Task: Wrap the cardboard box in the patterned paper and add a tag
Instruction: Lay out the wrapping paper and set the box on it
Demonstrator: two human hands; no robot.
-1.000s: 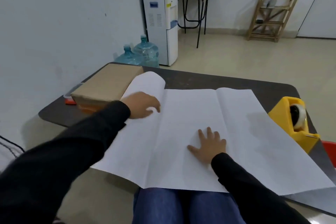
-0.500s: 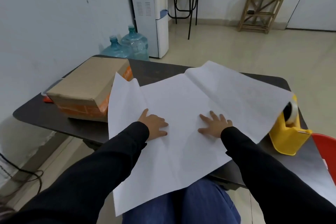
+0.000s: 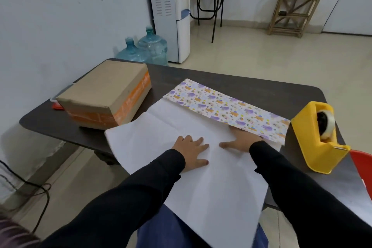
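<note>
Head view: left hand (image 3: 191,152) and right hand (image 3: 238,142) are pressing flat-fingered on the patterned paper (image 3: 201,183) at centre frame. The cardboard box (image 3: 104,90) is sitting bare on the counter (image 3: 251,88), centre left; wrapping and tagging are seemingly remaining.

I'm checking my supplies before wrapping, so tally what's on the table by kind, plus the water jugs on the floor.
Box: 1
Paper sheet: 1
Tape dispenser: 1
Red item behind the box, mostly hidden: 1
Water jugs: 2
Total: 6
</note>
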